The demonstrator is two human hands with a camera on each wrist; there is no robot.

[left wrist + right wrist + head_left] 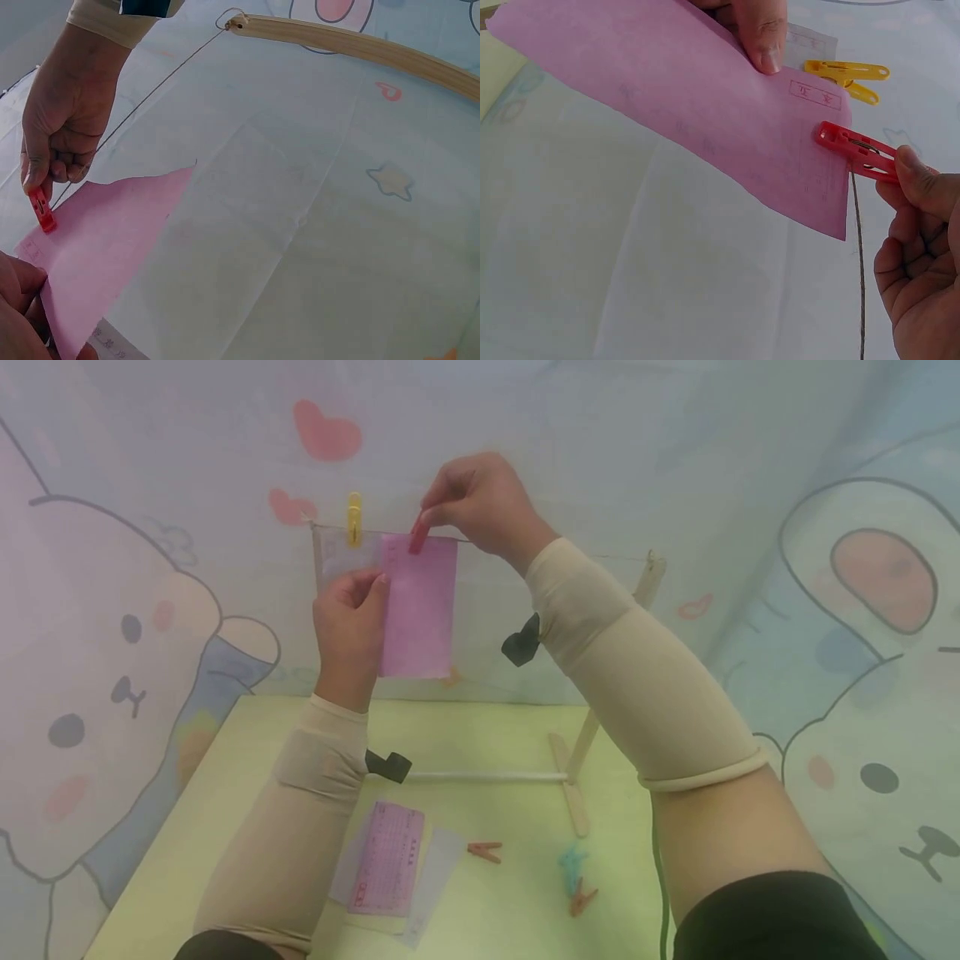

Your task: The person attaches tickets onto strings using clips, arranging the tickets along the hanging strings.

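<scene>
The right hand (pixel 480 502) pinched a small red plastic clothes peg (pixel 417 537) between thumb and fingertips, its other fingers curled, and held it at the top edge of a pink rectangular paper slip (pixel 420 610). In the right wrist view the peg's tip lay over the upper corner of the slip, right where the thin taut string (pixel 857 255) ran; whether its jaws had closed on the paper cannot be told. The left hand (pixel 350 622) gripped the slip's left edge, thumb pressed flat on the front of the paper and the fingers behind it, holding it up against the string.

Just left of the pink slip, a yellow plastic clothes peg (pixel 353 518) sat on the string, clipping a pale translucent sheet (pixel 337 560) that hung partly behind the pink one. The string stretched to a light wooden stand post (pixel 645 581) on the right, whose feet rested on the pale green worktop (pixel 510 893).

On the worktop near the left forearm lay another pink printed slip (pixel 387 860) over some pale sheets. To its right lay a loose orange peg (pixel 484 851), and further right a turquoise peg (pixel 570 864) touching a second orange peg (pixel 581 900).
</scene>
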